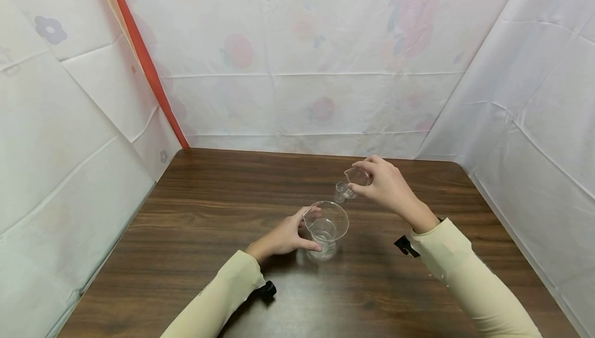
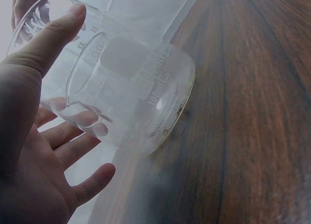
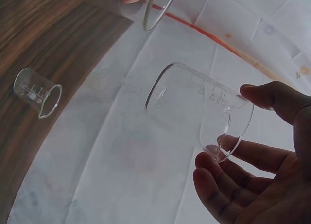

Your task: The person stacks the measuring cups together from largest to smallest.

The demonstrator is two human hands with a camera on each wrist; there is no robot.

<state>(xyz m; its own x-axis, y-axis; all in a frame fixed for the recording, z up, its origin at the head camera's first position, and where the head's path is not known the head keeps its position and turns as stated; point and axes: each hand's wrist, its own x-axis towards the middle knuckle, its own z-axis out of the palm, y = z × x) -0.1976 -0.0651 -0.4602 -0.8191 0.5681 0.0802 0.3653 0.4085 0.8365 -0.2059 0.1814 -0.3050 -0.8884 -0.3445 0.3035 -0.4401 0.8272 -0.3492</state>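
A large glass beaker (image 1: 343,230) (image 2: 182,83) stands upright on the table, a smaller beaker (image 1: 324,229) (image 2: 90,63) nested inside it. My left hand (image 1: 285,234) (image 2: 39,136) holds the large one from the left, thumb on the near side and fingers on the far side. Raised off the table, a small beaker (image 1: 358,177) (image 3: 187,105) marked in graduations is pinched near its rim by my right hand (image 1: 386,183) (image 3: 262,170). Just left of it, the smallest beaker (image 1: 340,194) (image 3: 36,92) stands on the table.
The dark wooden table (image 1: 223,183) is bounded by white patterned sheets (image 1: 297,105) at the back and both sides. A red strip (image 1: 149,66) runs down the back left corner. Black wrist mounts (image 1: 267,290) sit under both sleeves.
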